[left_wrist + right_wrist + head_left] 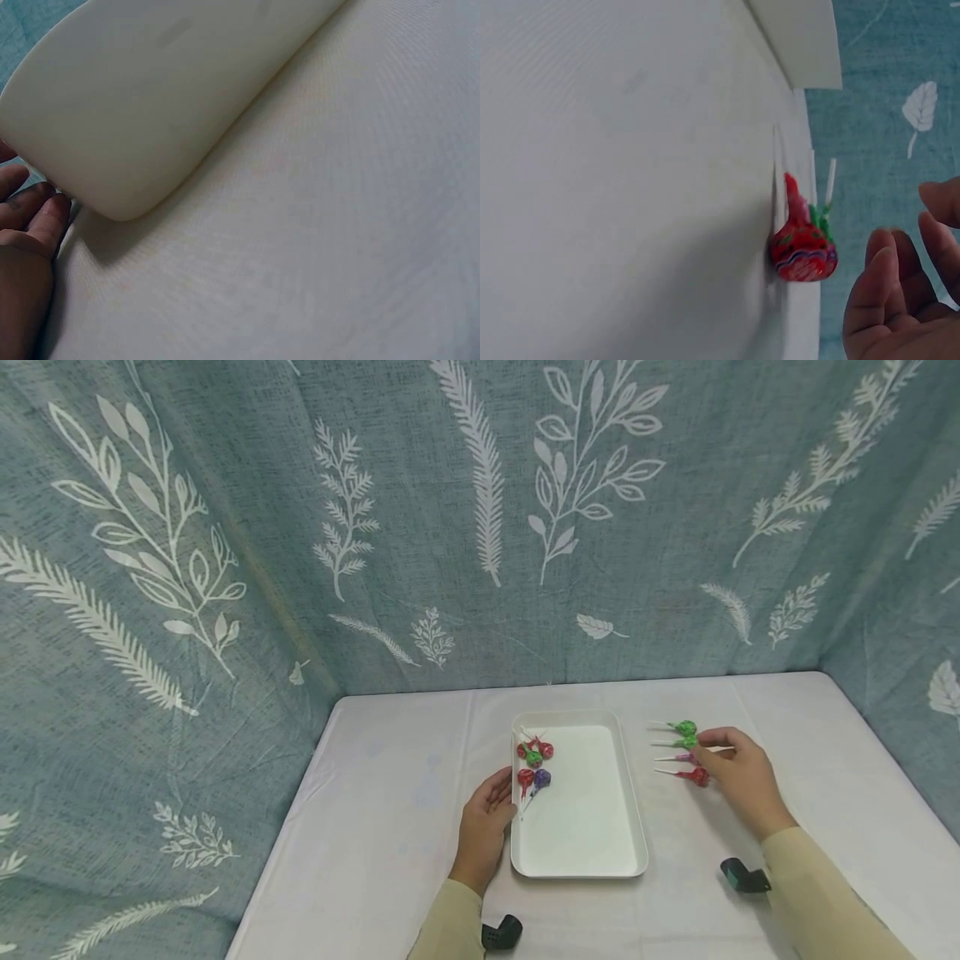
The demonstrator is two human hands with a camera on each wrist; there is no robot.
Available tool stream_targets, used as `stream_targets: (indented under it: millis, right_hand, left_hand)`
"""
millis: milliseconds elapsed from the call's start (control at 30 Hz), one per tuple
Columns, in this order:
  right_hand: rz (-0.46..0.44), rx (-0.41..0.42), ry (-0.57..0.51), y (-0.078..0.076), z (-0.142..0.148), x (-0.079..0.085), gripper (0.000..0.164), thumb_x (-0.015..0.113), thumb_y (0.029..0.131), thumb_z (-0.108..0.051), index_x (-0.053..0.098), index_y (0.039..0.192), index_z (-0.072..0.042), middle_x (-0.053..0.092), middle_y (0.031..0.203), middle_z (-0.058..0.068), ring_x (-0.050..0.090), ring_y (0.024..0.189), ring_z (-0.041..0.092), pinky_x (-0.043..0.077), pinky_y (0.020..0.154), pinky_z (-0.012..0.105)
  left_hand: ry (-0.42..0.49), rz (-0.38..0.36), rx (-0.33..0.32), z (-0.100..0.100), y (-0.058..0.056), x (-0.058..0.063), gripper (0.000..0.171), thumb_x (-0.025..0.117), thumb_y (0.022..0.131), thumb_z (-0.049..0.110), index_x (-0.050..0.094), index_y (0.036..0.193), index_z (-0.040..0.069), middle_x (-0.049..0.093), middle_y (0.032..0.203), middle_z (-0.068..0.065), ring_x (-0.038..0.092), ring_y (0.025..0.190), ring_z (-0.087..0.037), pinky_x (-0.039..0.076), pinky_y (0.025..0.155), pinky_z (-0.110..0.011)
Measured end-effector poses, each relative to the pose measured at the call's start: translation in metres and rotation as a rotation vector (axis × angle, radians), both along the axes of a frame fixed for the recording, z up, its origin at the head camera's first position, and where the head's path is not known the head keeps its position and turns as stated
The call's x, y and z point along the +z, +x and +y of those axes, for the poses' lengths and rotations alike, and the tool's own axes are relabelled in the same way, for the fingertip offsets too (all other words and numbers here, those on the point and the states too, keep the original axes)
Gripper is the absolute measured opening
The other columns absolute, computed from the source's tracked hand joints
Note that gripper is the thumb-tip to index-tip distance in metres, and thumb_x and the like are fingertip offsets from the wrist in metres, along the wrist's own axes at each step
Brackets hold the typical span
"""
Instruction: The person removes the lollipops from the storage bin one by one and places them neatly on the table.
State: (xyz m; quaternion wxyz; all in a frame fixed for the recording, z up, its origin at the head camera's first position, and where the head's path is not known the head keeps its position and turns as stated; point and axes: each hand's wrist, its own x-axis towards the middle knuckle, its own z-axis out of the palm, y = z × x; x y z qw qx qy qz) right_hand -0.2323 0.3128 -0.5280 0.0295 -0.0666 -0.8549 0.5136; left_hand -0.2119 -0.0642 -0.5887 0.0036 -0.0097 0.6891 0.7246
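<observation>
A white rectangular tray lies on the table. My left hand is at its left side, fingertips touching the rim; in the left wrist view the fingers lie along the tray's edge. Several wrapped lollipops sit in the tray's left part, among them a green one, a red one and a purple one. Right of the tray is a column of lollipops: two green, a pinkish-purple one and a red one. My right hand hovers by their heads; in the right wrist view its thumb and fingers are apart, holding nothing.
A white cloth covers the table, with a blue-green leaf-patterned curtain behind and at the sides. Black devices sit at both wrists, one near the right sleeve. The column's sticks point left, toward the tray.
</observation>
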Motion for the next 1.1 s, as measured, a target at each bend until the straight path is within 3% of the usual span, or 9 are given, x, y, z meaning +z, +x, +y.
stream_targets:
  millis: [133,467,700,1100]
  right_hand:
    - [0.022,0.011,-0.043,-0.002,-0.009,0.007,0.038,0.068,0.109,-0.02,0.062,0.136,0.006,0.066,0.125,0.024,0.067,0.087,0.024,0.061,0.065,0.027]
    - [0.03,0.054,-0.029,-0.008,-0.036,0.015,0.035,0.067,0.109,-0.019,0.063,0.135,0.004,0.065,0.131,0.022,0.066,0.095,0.032,0.064,0.068,0.032]
    - [0.049,0.113,0.013,-0.013,-0.057,0.013,0.031,0.069,0.108,-0.018,0.066,0.131,0.002,0.066,0.13,0.02,0.065,0.101,0.028,0.057,0.075,0.03]
    - [0.104,0.187,-0.019,-0.022,-0.09,0.024,0.027,0.073,0.104,-0.013,0.07,0.126,0.002,0.07,0.124,0.018,0.066,0.098,0.027,0.059,0.077,0.031]
  left_hand:
    - [-0.003,0.001,-0.003,-0.001,0.001,0.0,0.056,0.056,0.099,-0.007,0.056,0.154,0.0,0.058,0.154,-0.018,0.052,0.146,-0.03,0.046,0.115,-0.026]
    - [0.0,-0.002,-0.011,-0.002,0.001,-0.001,0.057,0.055,0.098,-0.008,0.055,0.155,-0.001,0.057,0.155,-0.018,0.052,0.146,-0.029,0.047,0.115,-0.026]
    - [-0.012,0.001,-0.011,-0.003,0.001,-0.001,0.057,0.056,0.098,-0.007,0.056,0.155,0.0,0.058,0.154,-0.018,0.053,0.146,-0.029,0.047,0.115,-0.027]
    - [-0.005,-0.001,-0.018,-0.003,0.0,-0.002,0.058,0.056,0.097,-0.008,0.055,0.155,-0.001,0.058,0.155,-0.018,0.053,0.146,-0.029,0.047,0.115,-0.026]
